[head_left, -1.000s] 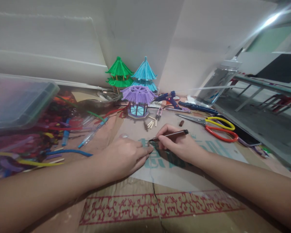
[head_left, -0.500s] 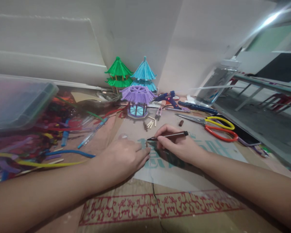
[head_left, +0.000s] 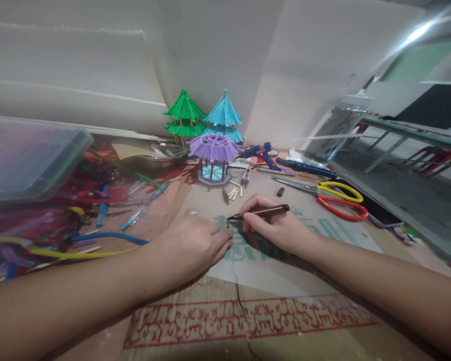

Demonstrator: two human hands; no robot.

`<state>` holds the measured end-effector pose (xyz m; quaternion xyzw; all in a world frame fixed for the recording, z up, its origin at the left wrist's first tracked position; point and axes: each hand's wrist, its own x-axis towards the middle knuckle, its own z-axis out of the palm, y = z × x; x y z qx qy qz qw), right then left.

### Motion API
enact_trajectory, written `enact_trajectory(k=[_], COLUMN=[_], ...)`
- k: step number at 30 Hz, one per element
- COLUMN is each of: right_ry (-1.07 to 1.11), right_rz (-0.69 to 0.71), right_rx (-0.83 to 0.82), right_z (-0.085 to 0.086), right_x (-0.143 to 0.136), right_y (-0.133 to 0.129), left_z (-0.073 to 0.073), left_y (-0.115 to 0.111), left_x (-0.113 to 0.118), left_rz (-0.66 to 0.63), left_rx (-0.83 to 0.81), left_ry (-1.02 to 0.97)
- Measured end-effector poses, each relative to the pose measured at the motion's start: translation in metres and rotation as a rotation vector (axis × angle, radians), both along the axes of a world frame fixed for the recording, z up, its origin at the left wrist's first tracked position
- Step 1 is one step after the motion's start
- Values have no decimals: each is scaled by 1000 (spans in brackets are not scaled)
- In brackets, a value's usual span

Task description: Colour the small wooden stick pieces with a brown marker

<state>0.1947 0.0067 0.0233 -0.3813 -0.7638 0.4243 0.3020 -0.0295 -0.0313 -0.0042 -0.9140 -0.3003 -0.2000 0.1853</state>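
Observation:
My right hand point(head_left: 266, 223) is closed round a dark brown marker point(head_left: 261, 212), its tip pointing left. That tip meets a small brown stick point(head_left: 228, 224), which my left hand point(head_left: 199, 240) pinches against a white sheet point(head_left: 285, 276) with teal lettering. Just beyond my hands lie several short pale sticks point(head_left: 232, 193), two brown ones point(head_left: 226, 196) and the brown marker cap point(head_left: 280, 191). Behind them stands a small pavilion with a purple roof point(head_left: 215, 148), in front of a green one point(head_left: 184, 113) and a blue one point(head_left: 224, 113).
Scissors point(head_left: 342, 200) with yellow and red handles lie at right beside a phone point(head_left: 376, 208). A blue glue gun point(head_left: 262, 153), small snips point(head_left: 246, 176) and a clear bottle point(head_left: 334, 130) are farther back. Coloured craft stems and a plastic box point(head_left: 33, 160) fill the left.
The marker's rear end has dipped and shifted slightly left, its tip staying at the brown stick. My left hand looks unchanged.

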Motion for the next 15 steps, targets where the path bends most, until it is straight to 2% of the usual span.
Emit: enact_trajectory(k=[9, 15], right_ry=[-3, 3], right_rz=[-11, -6], right_rx=[14, -5], right_z=[-1, -2], right_x=[1, 1], right_y=[0, 1], left_z=[1, 3], left_y=[-6, -9], left_x=[-2, -6], left_rz=[17, 0], left_rx=[-22, -103], left_ry=[72, 95])
